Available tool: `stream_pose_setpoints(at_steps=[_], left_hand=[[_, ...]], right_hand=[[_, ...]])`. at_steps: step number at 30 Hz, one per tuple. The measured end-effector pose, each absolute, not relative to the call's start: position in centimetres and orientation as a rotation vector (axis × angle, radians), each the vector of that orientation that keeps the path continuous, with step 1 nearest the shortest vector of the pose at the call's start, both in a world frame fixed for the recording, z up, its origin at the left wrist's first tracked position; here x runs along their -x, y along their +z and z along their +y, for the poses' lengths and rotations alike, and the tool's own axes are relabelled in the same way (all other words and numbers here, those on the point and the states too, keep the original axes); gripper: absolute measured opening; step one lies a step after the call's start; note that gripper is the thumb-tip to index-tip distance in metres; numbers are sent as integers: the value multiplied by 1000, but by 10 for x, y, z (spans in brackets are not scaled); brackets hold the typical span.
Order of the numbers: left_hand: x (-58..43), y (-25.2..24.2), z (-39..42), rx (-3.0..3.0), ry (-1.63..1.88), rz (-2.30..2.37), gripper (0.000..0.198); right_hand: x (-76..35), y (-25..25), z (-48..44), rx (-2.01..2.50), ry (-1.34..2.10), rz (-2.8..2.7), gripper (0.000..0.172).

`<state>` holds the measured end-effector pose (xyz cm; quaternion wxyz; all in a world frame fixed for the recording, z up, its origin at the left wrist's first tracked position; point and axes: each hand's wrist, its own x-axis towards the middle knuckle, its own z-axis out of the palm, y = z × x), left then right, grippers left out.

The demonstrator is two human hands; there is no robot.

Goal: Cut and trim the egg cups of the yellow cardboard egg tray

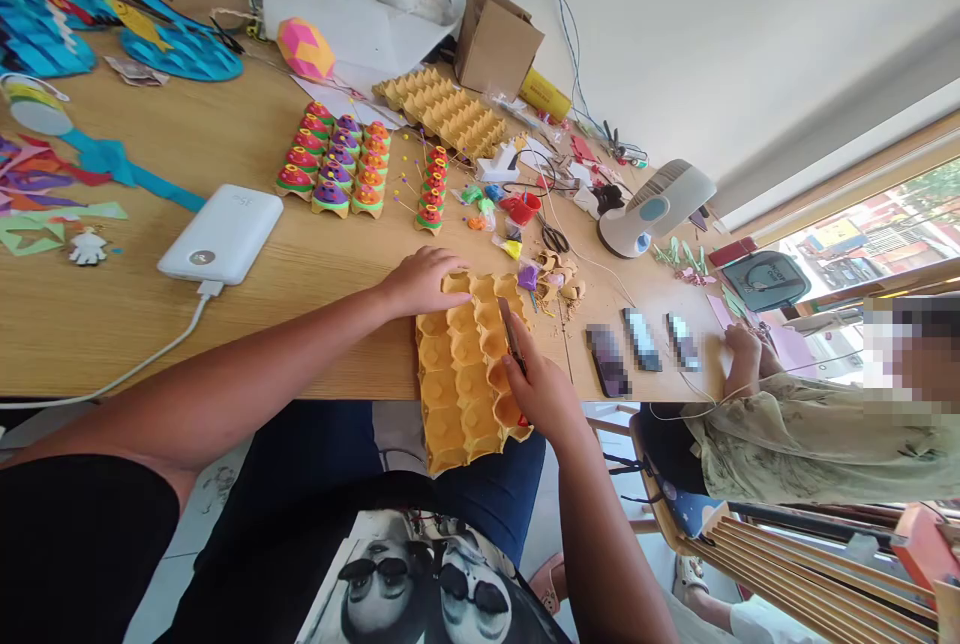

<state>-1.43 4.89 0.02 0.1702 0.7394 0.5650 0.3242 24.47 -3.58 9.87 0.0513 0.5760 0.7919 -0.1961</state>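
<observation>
A yellow pulp egg tray [469,389] lies partly on the table and partly over its front edge, above my lap. My left hand [424,284] rests on the tray's far left corner, fingers curled over the rim. On its right side, my right hand [546,389] is closed around scissors [512,334]. A dark pointed blade lies along the tray's right-hand cups, pointing away from me. A bit of red shows below the fingers; my hand hides most of the handles.
Painted egg-cup strips [337,159], a second egg tray [442,109], a white power bank [221,234], black scissors [555,239], a red cup [523,208] and a fan [660,209] stand around. Several phones [607,359] lie right, near another person's hands [742,349].
</observation>
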Motion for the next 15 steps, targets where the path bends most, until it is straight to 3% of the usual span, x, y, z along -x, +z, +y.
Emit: stream_pose_setpoints(at_steps=[6,15], left_hand=[[21,-13,51,-1897,1178,1537,35],[31,-29,66,-1793,1081,1402,33]], right_hand=[[-236,94,-24,-1807,-592,2363,67],[-190,88,11,-1704,-471,2383,64]])
